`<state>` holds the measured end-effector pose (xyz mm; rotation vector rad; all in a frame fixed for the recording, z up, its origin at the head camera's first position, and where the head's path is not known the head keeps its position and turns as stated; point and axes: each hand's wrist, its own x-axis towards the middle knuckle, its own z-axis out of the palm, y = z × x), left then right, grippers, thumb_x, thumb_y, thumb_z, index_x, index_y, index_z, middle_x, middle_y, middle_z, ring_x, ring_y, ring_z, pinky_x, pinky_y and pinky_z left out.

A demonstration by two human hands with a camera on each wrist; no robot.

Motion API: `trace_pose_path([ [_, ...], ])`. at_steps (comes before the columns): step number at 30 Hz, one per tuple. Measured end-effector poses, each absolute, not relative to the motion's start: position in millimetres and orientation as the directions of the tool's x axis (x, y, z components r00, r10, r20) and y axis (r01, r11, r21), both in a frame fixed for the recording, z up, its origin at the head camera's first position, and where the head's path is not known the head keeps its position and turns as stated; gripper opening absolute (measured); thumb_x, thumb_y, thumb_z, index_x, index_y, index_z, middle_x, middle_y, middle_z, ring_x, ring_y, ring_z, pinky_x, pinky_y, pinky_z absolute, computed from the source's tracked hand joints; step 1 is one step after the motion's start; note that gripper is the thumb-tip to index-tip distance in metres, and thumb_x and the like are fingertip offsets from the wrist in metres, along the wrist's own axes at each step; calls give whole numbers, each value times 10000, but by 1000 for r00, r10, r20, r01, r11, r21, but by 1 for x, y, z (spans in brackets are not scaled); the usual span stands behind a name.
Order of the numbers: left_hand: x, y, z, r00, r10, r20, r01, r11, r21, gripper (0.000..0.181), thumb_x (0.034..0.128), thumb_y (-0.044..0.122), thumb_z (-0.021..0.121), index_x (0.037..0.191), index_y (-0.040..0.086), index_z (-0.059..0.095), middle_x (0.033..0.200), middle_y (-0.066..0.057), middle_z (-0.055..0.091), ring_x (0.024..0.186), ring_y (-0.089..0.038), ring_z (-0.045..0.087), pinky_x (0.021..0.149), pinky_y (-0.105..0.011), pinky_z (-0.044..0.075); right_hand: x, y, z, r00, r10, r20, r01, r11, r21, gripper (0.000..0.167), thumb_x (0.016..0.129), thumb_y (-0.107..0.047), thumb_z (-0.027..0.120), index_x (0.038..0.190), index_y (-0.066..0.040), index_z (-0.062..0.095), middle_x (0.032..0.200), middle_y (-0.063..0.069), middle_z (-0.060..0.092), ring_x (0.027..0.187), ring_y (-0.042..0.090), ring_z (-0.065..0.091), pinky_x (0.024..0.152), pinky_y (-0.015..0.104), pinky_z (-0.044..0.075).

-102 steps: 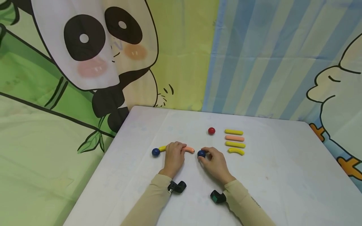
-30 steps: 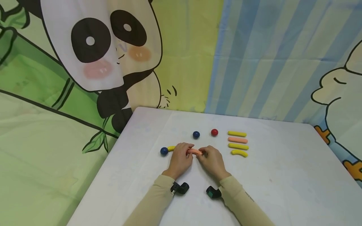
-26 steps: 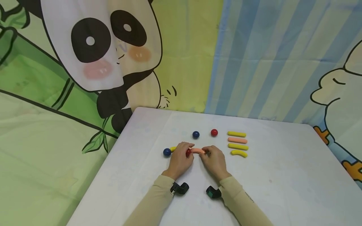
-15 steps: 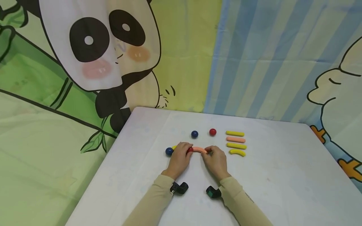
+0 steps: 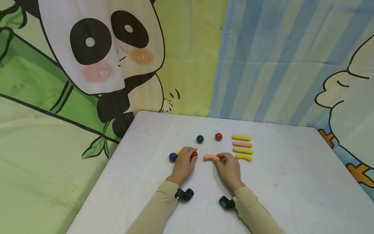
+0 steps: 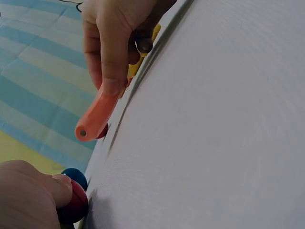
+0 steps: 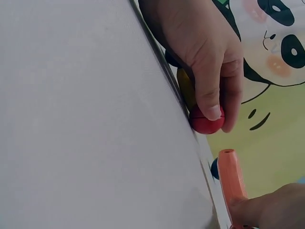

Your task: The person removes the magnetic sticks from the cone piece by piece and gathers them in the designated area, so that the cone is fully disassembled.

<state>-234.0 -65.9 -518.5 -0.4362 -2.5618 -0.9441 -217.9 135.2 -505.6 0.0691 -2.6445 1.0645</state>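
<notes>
My left hand [image 5: 183, 165] pinches a red ball [image 7: 206, 123] between thumb and fingers, low over the table. A yellow rod [image 7: 185, 88] runs from that ball, partly hidden behind the hand, toward a blue ball [image 5: 173, 157] on its left. My right hand [image 5: 230, 169] grips one end of a curved pink rod [image 5: 209, 157]. The rod's free end, with a small round hole in it [image 6: 83, 133], points at the red ball. A gap separates the two. In the left wrist view the rod appears raised slightly off the table.
Behind the hands lie a loose blue ball [image 5: 200, 139] and a second red ball [image 5: 218, 136]. To the right is a column of straight rods, yellow [image 5: 241, 138], pink [image 5: 242, 144] and yellow [image 5: 243, 150], above a curved yellow rod [image 5: 243, 157]. A printed curtain [image 5: 187, 58] hangs behind the white table [image 5: 286, 182].
The right hand set its blue ball down at the back, then took the pink rod's end. The rod has come away from the red ball and moved right.
</notes>
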Motion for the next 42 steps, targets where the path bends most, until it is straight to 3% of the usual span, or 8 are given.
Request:
trace_pose_path([
  [7,-233,-67,-513,-878,162,450,415,725,550,298,919,108,674,1214,82,644,1179,-56,616,1171,-221,565,1129,-370,323,-203,168,-503,-943,34,330,-198,741,-642,219,845,-212,777,1015,-94,707,926,35,681,767,179,538,679,322,441],
  [16,-235,-68,-513,-870,159,466,422,728,541,289,919,102,673,1206,78,649,1170,-58,617,1163,-230,568,1117,-385,343,-188,211,-507,-914,126,385,-156,769,-620,235,815,-174,800,1005,-72,708,849,58,663,676,167,508,583,263,403],
  [21,-235,-68,-514,-867,159,473,429,723,542,284,919,99,672,1202,75,651,1165,-62,622,1159,-231,569,1118,-387,341,-187,227,-510,-885,189,425,-128,779,-614,226,813,-153,799,988,-41,712,863,89,674,690,177,528,591,259,400],
  [37,-234,-65,-515,-877,161,454,419,720,554,283,931,114,658,1211,81,649,1172,-49,620,1168,-215,563,1129,-368,323,-190,239,-517,-820,212,532,-161,807,-569,190,794,-62,795,962,-8,723,838,125,651,691,216,541,601,203,346],
  [42,-234,-65,-517,-881,156,447,411,721,557,283,925,107,664,1206,79,651,1166,-54,621,1166,-222,565,1130,-379,322,-192,239,-519,-828,214,518,-143,813,-564,188,796,-57,779,968,-2,724,824,125,628,687,217,517,595,256,354],
])
